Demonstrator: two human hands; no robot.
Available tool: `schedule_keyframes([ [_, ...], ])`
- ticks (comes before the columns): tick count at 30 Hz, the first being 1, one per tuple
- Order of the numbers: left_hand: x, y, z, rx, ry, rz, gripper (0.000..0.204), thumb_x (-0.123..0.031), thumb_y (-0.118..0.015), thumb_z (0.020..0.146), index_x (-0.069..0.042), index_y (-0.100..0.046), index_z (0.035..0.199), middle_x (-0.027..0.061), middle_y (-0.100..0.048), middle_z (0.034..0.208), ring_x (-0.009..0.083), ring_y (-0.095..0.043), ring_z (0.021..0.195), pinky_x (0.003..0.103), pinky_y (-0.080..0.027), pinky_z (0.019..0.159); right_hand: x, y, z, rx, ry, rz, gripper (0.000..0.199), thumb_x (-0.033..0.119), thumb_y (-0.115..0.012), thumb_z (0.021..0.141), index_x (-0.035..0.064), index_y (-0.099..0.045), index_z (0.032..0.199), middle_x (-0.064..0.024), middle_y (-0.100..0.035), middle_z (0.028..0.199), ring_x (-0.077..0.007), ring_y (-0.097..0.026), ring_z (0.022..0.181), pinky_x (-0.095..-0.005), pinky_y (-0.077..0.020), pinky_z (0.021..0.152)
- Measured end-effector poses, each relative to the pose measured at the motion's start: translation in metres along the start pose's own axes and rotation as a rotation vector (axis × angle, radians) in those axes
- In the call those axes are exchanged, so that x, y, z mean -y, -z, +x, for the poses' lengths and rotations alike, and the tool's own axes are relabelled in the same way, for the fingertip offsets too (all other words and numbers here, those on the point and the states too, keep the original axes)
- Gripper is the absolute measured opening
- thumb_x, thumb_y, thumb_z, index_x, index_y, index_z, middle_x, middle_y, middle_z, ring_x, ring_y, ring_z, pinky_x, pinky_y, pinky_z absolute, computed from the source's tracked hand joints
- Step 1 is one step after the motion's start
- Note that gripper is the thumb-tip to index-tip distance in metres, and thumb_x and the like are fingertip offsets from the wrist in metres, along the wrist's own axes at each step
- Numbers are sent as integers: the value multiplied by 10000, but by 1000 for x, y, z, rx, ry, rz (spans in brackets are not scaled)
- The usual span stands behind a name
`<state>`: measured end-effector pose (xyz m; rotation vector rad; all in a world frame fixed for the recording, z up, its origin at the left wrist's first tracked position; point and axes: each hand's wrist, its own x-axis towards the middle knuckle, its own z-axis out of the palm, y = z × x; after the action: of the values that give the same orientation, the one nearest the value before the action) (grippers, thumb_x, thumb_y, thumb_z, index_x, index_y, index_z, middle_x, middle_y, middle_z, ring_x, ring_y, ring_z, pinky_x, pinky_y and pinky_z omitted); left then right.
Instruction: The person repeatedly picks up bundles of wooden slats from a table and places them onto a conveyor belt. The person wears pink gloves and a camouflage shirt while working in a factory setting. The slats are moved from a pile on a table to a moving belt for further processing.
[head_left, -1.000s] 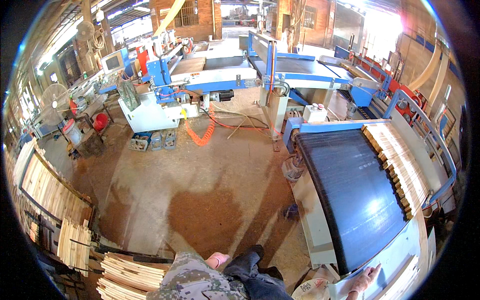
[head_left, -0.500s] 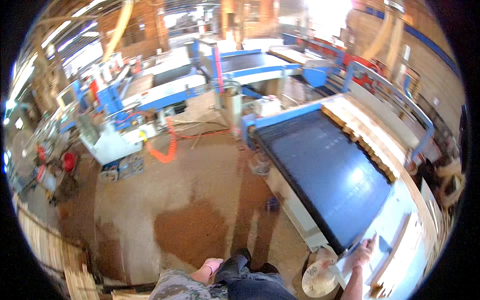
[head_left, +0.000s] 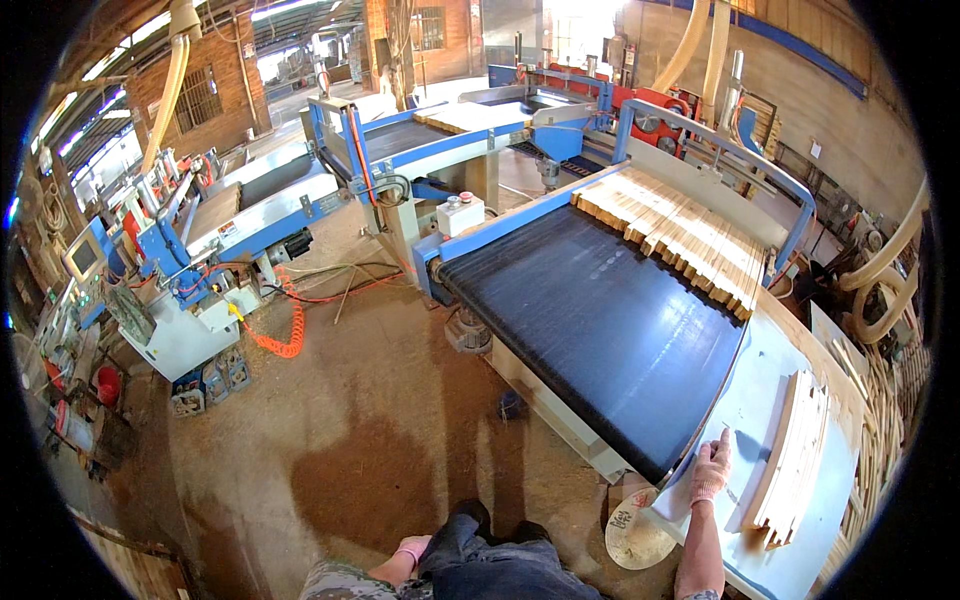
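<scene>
strips of pale wood [head_left: 793,455] lie bundled side by side on the light-blue bench [head_left: 830,480], nearer its right edge than its left, running lengthwise; their near ends are uneven. they seem laid parallel so they stay together as one bundle. just left of them, apart from the wood, the gloved right hand [head_left: 711,470] is at the bench's left edge, perhaps for support. its fingers look partly bent, but i cannot tell whether the grip is pressed together or pinching anything. the gloved left hand [head_left: 412,548] hangs low beside the person's leg, well away from the bench; its grip is too hidden to tell.

past the bench's left and far edges stretches a black conveyor belt [head_left: 610,340]. along the belt's far right side lies a row of wooden pieces [head_left: 680,225], set close together, probably to stay aligned. a blue guard rail [head_left: 800,235] rises behind that row and blocks reach from that side. beyond the bench's right edge, loose thin strips [head_left: 880,440] crowd the space. a round pale disc [head_left: 638,530] sits below the bench's near left corner, close to the feet and possibly in the way of stepping. farther left, a coiled orange hose [head_left: 288,343] trails by another machine [head_left: 190,335].
</scene>
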<state>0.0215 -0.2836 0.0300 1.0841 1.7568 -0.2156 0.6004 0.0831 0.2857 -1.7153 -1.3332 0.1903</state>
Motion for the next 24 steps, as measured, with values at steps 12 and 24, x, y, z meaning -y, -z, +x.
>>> schedule_keyframes([
  [12, -15, -7, 0, 29, -20, 25, 533, -496, -578, 978, -94, -752, 1281, 167, -775, 1270, 365, -717, 1225, 464, -547, 960, 0, 2, 0, 4, 2, -40, 643, 69, -657, 973, 45, -517, 1600, -65, -666, 965, -194, -617, 842, -364, -543, 847],
  [24, -17, -11, -2, -37, 39, -140, 569, -502, -477, 1038, -92, -746, 1328, 197, -727, 1353, 358, -667, 1323, 478, -534, 1057, 6, 2, 1, 38, -81, 28, 608, 79, -675, 998, 30, -533, 1587, -56, -654, 989, -173, -612, 870, -333, -537, 847],
])
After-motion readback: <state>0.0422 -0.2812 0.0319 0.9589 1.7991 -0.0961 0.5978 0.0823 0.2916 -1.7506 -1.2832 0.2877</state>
